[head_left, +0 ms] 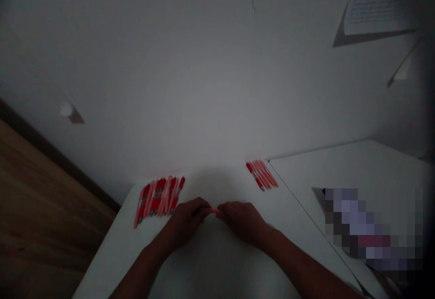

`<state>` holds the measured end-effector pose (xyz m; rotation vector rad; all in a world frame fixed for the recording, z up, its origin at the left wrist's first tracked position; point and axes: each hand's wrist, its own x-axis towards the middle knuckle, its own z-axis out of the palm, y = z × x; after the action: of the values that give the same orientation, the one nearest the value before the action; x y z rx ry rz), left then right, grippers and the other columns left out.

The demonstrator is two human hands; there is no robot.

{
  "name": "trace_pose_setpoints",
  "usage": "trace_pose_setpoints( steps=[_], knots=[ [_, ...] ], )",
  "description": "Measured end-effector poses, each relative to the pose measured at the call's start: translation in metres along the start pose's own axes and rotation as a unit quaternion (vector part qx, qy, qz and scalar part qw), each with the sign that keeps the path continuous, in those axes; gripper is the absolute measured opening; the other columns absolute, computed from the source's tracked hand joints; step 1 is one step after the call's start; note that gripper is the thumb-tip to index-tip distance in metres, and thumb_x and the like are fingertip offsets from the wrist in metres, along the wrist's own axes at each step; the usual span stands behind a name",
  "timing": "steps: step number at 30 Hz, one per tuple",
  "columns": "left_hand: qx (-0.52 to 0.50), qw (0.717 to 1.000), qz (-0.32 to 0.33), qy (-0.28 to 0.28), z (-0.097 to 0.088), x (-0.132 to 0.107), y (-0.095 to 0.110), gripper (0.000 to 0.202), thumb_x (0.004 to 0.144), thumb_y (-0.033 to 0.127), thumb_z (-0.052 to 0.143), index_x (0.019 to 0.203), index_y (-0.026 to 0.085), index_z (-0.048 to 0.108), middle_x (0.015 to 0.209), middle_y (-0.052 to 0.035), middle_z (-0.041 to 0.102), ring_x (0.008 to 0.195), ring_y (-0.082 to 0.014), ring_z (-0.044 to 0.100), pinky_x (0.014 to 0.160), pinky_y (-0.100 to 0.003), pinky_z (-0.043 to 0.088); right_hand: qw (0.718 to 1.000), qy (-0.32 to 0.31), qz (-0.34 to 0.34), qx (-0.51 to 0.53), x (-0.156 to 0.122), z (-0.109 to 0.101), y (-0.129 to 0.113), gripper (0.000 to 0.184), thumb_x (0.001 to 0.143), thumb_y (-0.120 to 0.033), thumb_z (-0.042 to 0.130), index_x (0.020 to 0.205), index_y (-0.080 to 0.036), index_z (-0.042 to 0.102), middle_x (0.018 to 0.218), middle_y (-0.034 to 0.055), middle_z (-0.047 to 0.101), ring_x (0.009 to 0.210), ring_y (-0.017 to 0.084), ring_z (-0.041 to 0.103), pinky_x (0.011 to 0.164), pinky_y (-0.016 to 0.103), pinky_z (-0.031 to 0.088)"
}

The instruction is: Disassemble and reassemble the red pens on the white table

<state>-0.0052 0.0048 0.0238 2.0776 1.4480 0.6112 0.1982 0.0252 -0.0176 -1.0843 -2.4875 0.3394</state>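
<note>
There were two hands, a left hand (pixel 183 223) and a right hand (pixel 243 222), with one pen (pixel 215 210) between them, a smaller bunch (pixel 261 175) of about six pens, a larger bunch (pixel 159 198) of roughly a dozen, and two counters, a near counter (pixel 210 262) and a side counter (pixel 353 167).

The left hand (pixel 183 223) and right hand (pixel 242 223) meet above a white table (pixel 220 267), both gripping a pen (pixel 213 210) between them, its dark end at the left hand and its pink end at the right. Beyond the left hand, red and pink pens (pixel 159 199) lie side by side in a loose row. A smaller group of pens (pixel 261 174) lies at the table's far corner, well apart from the row. A second table (pixel 340 172) touches it on the right, under a pixelated patch (pixel 370 231). A wood floor (pixel 41 199) shows at left, a sheet of paper (pixel 377 4) at top right
</note>
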Motion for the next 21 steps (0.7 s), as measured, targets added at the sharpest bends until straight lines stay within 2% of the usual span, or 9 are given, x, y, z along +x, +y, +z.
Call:
trace_pose_setpoints(
  steps=[7, 12, 15, 21],
  knots=[
    [0.023, 1.0, -0.007, -0.005, 0.0006, 0.0016, -0.0063, 0.033, 0.091, 0.043, 0.042, 0.084, 0.02, 0.065, 0.068, 0.0006, 0.062, 0.065, -0.0136, 0.057, 0.065, -0.026, 0.041, 1.0, 0.008, -0.005, -0.003, -0.001, 0.0, -0.0001, 0.029, 0.098, -0.037, 0.038, 0.1, -0.021, 0.062, 0.09, 0.0026, 0.071, 0.081, 0.017, 0.066, 0.067, 0.025, 0.044],
    [0.004, 1.0, 0.023, 0.011, 0.0006, 0.0001, -0.004, 0.027, 0.087, 0.042, 0.05, 0.101, 0.022, 0.063, 0.089, -0.0034, 0.067, 0.075, -0.0152, 0.059, 0.069, -0.027, 0.045, 1.0, 0.001, 0.0, -0.007, 0.0004, 0.001, 0.0004, 0.029, 0.099, -0.036, 0.037, 0.1, -0.021, 0.062, 0.09, 0.0027, 0.071, 0.081, 0.017, 0.066, 0.068, 0.025, 0.044],
    [0.003, 0.999, 0.036, 0.01, 0.0005, -0.0001, -0.0016, 0.026, 0.089, 0.042, 0.048, 0.092, 0.022, 0.064, 0.086, -0.0033, 0.067, 0.074, -0.015, 0.059, 0.067, -0.027, 0.045, 1.0, 0.0, 0.001, -0.004, 0.0006, 0.0011, -0.0001, 0.03, 0.099, -0.037, 0.037, 0.1, -0.022, 0.062, 0.091, 0.0027, 0.071, 0.082, 0.017, 0.066, 0.068, 0.025, 0.045],
    [-0.004, 1.0, 0.025, 0.008, 0.0008, 0.0012, 0.0006, 0.028, 0.089, 0.044, 0.048, 0.09, 0.021, 0.065, 0.083, -0.0021, 0.068, 0.073, -0.0149, 0.059, 0.067, -0.026, 0.044, 1.0, 0.006, 0.0, 0.004, -0.0006, 0.0, -0.0011, 0.031, 0.099, -0.038, 0.036, 0.101, -0.022, 0.062, 0.092, 0.0029, 0.071, 0.083, 0.017, 0.066, 0.069, 0.026, 0.045]
  ],
)
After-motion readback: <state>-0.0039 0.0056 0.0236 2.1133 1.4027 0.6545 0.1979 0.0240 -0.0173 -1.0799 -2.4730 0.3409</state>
